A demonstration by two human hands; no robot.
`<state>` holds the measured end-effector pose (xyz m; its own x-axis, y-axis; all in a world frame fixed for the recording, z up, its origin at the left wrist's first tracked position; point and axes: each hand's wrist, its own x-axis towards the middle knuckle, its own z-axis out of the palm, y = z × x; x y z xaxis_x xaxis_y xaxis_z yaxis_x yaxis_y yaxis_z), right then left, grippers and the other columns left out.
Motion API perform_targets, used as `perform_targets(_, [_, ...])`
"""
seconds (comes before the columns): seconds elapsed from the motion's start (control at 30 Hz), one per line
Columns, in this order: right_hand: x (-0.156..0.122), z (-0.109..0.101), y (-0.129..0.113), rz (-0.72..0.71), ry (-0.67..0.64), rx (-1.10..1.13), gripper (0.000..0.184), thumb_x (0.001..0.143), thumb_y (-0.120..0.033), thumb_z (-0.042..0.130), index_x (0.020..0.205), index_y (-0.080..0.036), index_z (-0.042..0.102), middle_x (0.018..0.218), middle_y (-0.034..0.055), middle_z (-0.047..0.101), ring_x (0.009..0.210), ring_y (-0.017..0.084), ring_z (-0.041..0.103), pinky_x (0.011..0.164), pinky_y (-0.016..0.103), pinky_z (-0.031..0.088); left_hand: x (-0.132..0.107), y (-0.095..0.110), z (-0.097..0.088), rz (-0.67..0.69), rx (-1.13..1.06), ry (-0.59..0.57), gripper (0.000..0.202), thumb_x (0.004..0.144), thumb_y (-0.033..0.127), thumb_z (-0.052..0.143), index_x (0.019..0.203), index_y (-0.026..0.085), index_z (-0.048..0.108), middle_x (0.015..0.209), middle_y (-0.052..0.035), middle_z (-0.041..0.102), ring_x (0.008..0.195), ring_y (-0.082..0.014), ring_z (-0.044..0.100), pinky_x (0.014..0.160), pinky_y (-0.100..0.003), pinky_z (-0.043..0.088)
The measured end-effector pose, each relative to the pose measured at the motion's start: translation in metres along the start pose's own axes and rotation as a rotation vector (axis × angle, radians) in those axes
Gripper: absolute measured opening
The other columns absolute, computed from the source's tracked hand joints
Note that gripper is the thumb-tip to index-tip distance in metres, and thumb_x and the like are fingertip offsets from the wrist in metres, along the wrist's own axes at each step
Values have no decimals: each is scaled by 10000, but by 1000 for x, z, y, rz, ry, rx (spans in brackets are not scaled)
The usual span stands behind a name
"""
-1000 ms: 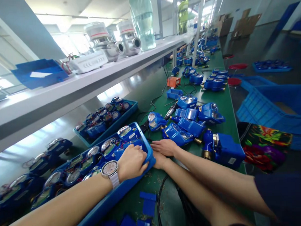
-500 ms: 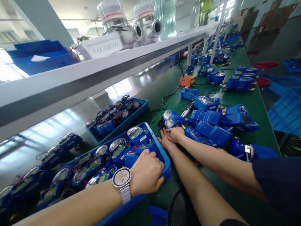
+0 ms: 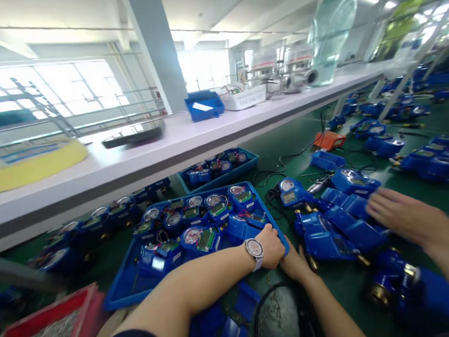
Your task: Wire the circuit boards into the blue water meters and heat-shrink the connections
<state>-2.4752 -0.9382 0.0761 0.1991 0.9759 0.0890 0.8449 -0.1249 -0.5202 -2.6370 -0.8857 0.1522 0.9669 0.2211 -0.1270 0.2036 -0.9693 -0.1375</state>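
Observation:
A large blue tray [image 3: 120, 285] holds blue water meters [image 3: 208, 238] with clear round dials, green circuit boards and loose wires. My left hand [image 3: 271, 245], with a watch on its wrist, is closed on the tray's right rim near the front corner. My right hand [image 3: 293, 262] is against that corner from the outside. Most of its fingers are hidden behind the rim, with one showing apart on the right. Just right of it lie more blue meters [image 3: 326, 234] with brass fittings. Farther right, a co-worker's hand [image 3: 399, 214] is blurred above the meter housings.
A second tray of meters [image 3: 225, 176] stands under the white shelf [image 3: 187, 145]. A red bin [image 3: 92, 301] of small metal parts is at lower left. Black cables [image 3: 283, 161], an orange box [image 3: 329, 140] and a small blue bin [image 3: 327, 160] lie behind the meters.
The view has swung left, showing more shelf and the red bin. My right hand has come back to the tray corner. The co-worker's hand has moved right. My left hand remains on the rim.

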Motion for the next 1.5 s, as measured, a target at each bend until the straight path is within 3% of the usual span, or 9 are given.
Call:
perform_targets(0.13, [-86, 45, -6, 24, -153, -45, 377, 843, -267, 616, 1210, -189, 644, 1394, 139, 560, 1352, 347, 441, 1092, 649, 320, 3, 7, 7, -50, -65, 8, 110, 724, 239, 715, 717, 129, 714, 708, -137, 713, 830, -267, 594, 706, -386, 316])
perform_targets(0.37, [-181, 31, -23, -100, -209, 49, 631, 886, -535, 373, 1323, -127, 577, 1441, 159, 508, 1377, 333, 413, 1115, 578, 344, -36, 37, 0, -317, -417, 294, 166, 706, 174, 754, 843, 93, 707, 963, -170, 720, 990, -271, 581, 861, -406, 371])
perform_targets(0.5, [-183, 37, -60, -196, -222, 103, 638, 906, -537, 404, 1360, -108, 531, 1467, 146, 478, 1387, 293, 395, 1162, 481, 311, -123, 63, -11, -663, -719, 670, 437, 726, 381, 759, 1115, 209, 654, 1178, -74, 674, 1144, -253, 553, 1014, -413, 372])
perform_targets(0.63, [-154, 61, -88, -191, -219, 129, 613, 909, -497, 475, 1356, -80, 515, 1460, 185, 466, 1372, 303, 406, 1158, 463, 316, -255, 68, 2, -1357, -1004, 1153, 384, 937, 365, 497, 1297, 232, 514, 1401, -97, 500, 1321, -237, 433, 1120, -428, 319])
perform_targets(0.77, [-128, 87, -108, -120, -223, 135, 495, 926, -422, 565, 1322, -127, 527, 1423, 173, 492, 1325, 308, 453, 1104, 534, 355, -354, 52, 27, -1884, -1409, 1343, 429, 929, 401, 560, 1291, 174, 519, 1337, -119, 531, 1179, -273, 550, 983, -517, 469])
perform_targets(1.1, [-165, 86, -148, -87, -267, 216, 423, 912, -398, 623, 1269, -174, 577, 1334, 120, 573, 1239, 282, 532, 1052, 546, 406, -380, 39, 24, -1976, -2037, 1418, 417, 923, 391, 580, 1273, 167, 545, 1320, -118, 559, 1156, -264, 578, 965, -508, 496])
perform_targets(1.2, [-193, 53, -150, -84, -183, 280, 508, 920, -418, 583, 1347, -151, 522, 1418, 153, 513, 1330, 300, 455, 1105, 549, 355, -383, 87, -8, -1839, -1886, 1478, 363, 961, 325, 499, 1293, 183, 543, 1398, -116, 532, 1292, -238, 507, 1110, -468, 383])
perform_targets(1.33, [-279, -10, -138, -79, -76, 383, 524, 947, -491, 441, 1330, -151, 554, 1375, 146, 565, 1299, 262, 505, 1103, 456, 409, -385, 215, -35, -1577, -1693, 1364, 353, 857, 209, 607, 1207, 247, 629, 1347, -53, 607, 1333, -204, 487, 1190, -348, 284])
perform_targets(1.5, [-460, -72, -86, 14, 41, 436, 483, 942, -524, 418, 1196, -187, 651, 1275, 131, 644, 1214, 269, 585, 1046, 441, 480, -389, 415, -12, -903, -1000, 450, 411, 872, 386, 520, 1267, 333, 621, 1429, -53, 550, 1354, -275, 475, 1156, -442, 379])
